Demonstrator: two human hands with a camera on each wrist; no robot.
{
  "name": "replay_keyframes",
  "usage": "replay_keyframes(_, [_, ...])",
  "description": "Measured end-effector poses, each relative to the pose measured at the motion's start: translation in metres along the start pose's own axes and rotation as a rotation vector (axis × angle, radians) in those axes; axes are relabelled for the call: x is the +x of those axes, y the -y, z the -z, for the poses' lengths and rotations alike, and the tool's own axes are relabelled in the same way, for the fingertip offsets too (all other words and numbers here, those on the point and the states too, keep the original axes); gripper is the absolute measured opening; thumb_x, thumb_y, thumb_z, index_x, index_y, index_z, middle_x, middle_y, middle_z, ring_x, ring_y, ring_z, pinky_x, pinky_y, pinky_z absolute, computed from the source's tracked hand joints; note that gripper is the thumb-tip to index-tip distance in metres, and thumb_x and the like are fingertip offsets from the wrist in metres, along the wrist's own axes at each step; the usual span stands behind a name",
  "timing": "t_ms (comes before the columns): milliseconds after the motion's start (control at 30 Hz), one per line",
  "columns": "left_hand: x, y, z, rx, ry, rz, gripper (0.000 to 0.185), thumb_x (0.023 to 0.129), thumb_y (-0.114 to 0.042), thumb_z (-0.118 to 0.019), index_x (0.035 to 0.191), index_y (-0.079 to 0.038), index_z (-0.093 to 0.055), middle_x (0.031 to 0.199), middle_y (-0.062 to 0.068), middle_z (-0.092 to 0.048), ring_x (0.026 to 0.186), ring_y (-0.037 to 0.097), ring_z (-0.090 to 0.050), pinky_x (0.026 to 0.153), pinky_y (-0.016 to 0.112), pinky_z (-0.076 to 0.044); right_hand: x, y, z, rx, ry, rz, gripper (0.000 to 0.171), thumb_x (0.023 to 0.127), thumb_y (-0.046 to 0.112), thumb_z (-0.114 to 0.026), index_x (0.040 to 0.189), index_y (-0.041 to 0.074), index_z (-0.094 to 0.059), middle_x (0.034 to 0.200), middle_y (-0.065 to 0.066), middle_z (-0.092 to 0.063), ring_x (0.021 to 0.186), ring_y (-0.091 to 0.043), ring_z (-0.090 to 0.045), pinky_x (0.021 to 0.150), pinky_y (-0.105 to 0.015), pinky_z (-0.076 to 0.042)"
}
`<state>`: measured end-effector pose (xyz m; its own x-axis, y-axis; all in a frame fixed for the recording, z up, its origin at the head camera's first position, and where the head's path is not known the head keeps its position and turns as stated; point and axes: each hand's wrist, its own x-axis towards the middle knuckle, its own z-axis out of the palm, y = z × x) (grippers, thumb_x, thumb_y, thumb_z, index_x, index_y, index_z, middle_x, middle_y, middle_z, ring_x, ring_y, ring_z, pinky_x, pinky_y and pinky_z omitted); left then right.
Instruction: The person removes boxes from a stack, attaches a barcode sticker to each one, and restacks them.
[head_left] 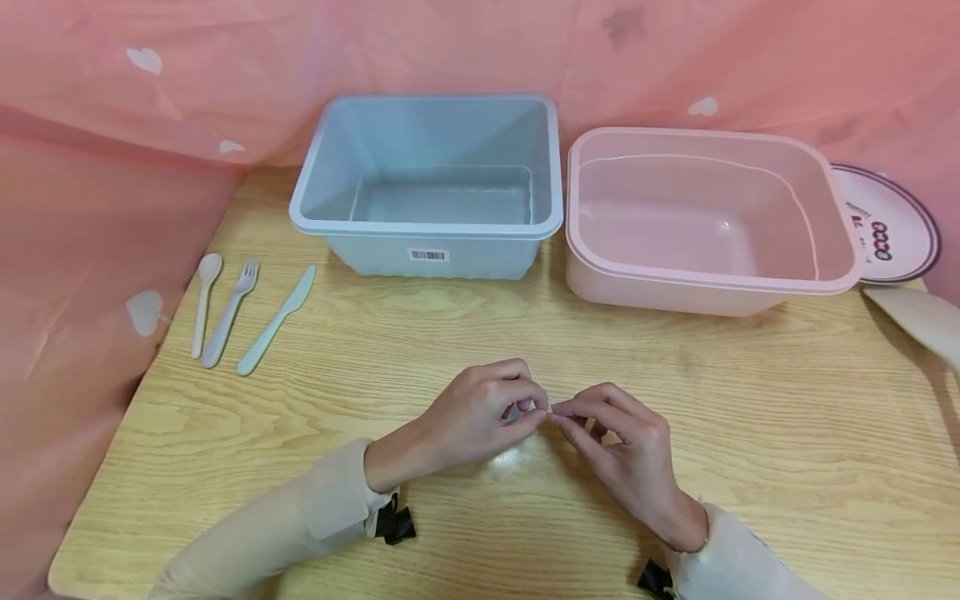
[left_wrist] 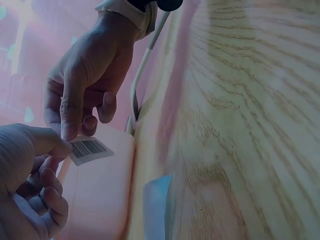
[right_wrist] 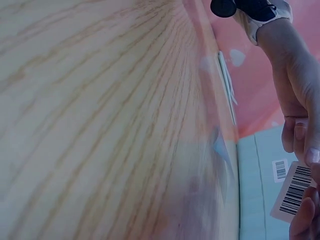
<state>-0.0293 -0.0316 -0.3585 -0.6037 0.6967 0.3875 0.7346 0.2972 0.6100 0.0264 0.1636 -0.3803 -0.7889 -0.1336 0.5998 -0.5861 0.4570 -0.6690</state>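
Note:
Both hands meet above the table, fingertip to fingertip, at a small white barcode sticker [left_wrist: 91, 151]. My left hand [head_left: 480, 408] pinches one edge between thumb and finger. From the other side my right hand [head_left: 630, 442] pinches it with thumb and forefinger. In the right wrist view the sticker [right_wrist: 294, 192] shows its black bars and one free end sticking out past the fingers. From the head view it is mostly hidden by the fingertips. A blue bin [head_left: 426, 227] bearing another barcode label [head_left: 428, 255] stands beyond the hands.
A pink bin [head_left: 712, 283] stands right of the blue one, partly covering a white plate [head_left: 903, 221]. A pale, broad-ended utensil [head_left: 918, 317] lies at the right edge. On the left lie a spoon [head_left: 204, 292], a fork [head_left: 228, 321] and a green knife [head_left: 276, 323].

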Motion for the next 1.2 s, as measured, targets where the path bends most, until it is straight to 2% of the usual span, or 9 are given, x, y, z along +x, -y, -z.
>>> replay_keyframes(267, [0.008,0.001,0.0,-0.029,-0.091,0.027,0.006,0.083,-0.003,-0.067,0.081,-0.009,-0.068,0.076,-0.002,-0.056,0.059,0.005,-0.049,0.056,0.006,-0.036,0.003,-0.002,0.002,0.022,-0.049,0.038,0.034,0.091,0.027,-0.066,0.101,-0.005,-0.072,0.077,-0.008,-0.066,0.068,0.0,-0.058,0.051,-0.009,-0.046])
replay_keyframes(400, [0.013,0.003,-0.001,-0.098,-0.153,0.069,0.007,0.082,0.0,-0.068,0.08,-0.007,-0.069,0.073,0.001,-0.055,0.058,0.007,-0.048,0.054,0.008,-0.038,0.006,-0.003,0.008,-0.004,-0.082,0.009,0.036,0.089,0.021,-0.07,0.111,-0.008,-0.067,0.076,-0.01,-0.066,0.071,0.002,-0.058,0.05,-0.01,-0.046])
replay_keyframes(467, [0.015,0.004,-0.002,-0.159,-0.175,0.114,0.004,0.082,-0.001,-0.069,0.081,-0.005,-0.069,0.073,0.002,-0.056,0.059,0.007,-0.049,0.053,0.01,-0.04,0.008,-0.003,0.013,-0.05,-0.108,-0.068,0.034,0.083,0.01,-0.076,0.112,-0.006,-0.067,0.078,-0.011,-0.066,0.072,0.004,-0.058,0.049,-0.009,-0.045])
replay_keyframes(600, [0.018,0.006,-0.005,-0.314,-0.213,0.242,0.004,0.081,0.0,-0.069,0.082,-0.003,-0.07,0.073,0.004,-0.057,0.061,0.004,-0.048,0.052,0.015,-0.043,0.011,-0.001,0.026,-0.095,-0.112,-0.373,0.035,0.074,-0.006,-0.078,0.108,0.0,-0.069,0.086,-0.006,-0.065,0.071,0.006,-0.059,0.049,-0.009,-0.045])
replay_keyframes(667, [0.019,0.008,-0.006,-0.373,-0.229,0.293,0.004,0.081,0.001,-0.069,0.082,-0.002,-0.07,0.072,0.004,-0.057,0.061,0.004,-0.048,0.052,0.016,-0.042,0.011,-0.001,0.031,-0.09,-0.094,-0.505,0.03,0.078,-0.004,-0.076,0.106,0.001,-0.069,0.089,-0.002,-0.063,0.071,0.004,-0.06,0.05,-0.009,-0.046])
replay_keyframes(733, [0.019,0.009,-0.006,-0.414,-0.237,0.323,0.005,0.081,0.002,-0.069,0.083,-0.002,-0.071,0.072,0.005,-0.057,0.063,0.005,-0.048,0.053,0.015,-0.041,0.011,-0.001,0.035,-0.05,-0.083,-0.576,0.024,0.081,-0.003,-0.074,0.104,0.0,-0.069,0.091,-0.002,-0.062,0.073,0.001,-0.061,0.052,-0.01,-0.048])
replay_keyframes(800, [0.02,0.01,-0.006,-0.438,-0.238,0.338,0.004,0.081,0.002,-0.069,0.084,-0.001,-0.071,0.073,0.005,-0.057,0.063,0.005,-0.048,0.053,0.014,-0.04,0.01,-0.001,0.036,0.003,-0.071,-0.591,0.021,0.083,-0.004,-0.071,0.103,-0.002,-0.068,0.092,-0.002,-0.062,0.075,-0.001,-0.062,0.051,-0.012,-0.048])
replay_keyframes(1000, [0.024,0.01,-0.009,-0.502,-0.214,0.359,0.004,0.082,0.001,-0.07,0.086,0.001,-0.071,0.075,0.008,-0.058,0.067,0.006,-0.05,0.056,0.015,-0.043,0.009,-0.004,0.031,0.152,-0.064,-0.541,0.015,0.084,-0.008,-0.067,0.099,-0.005,-0.068,0.09,-0.003,-0.063,0.076,-0.005,-0.062,0.043,-0.02,-0.046])
replay_keyframes(1200, [0.032,0.009,-0.015,-0.517,-0.206,0.372,0.004,0.084,-0.001,-0.069,0.087,0.0,-0.071,0.076,0.007,-0.058,0.068,0.005,-0.05,0.058,0.015,-0.045,0.011,-0.007,0.028,0.128,-0.121,-0.497,0.009,0.084,-0.01,-0.066,0.089,-0.004,-0.067,0.085,0.0,-0.064,0.064,-0.006,-0.058,0.042,-0.019,-0.043])
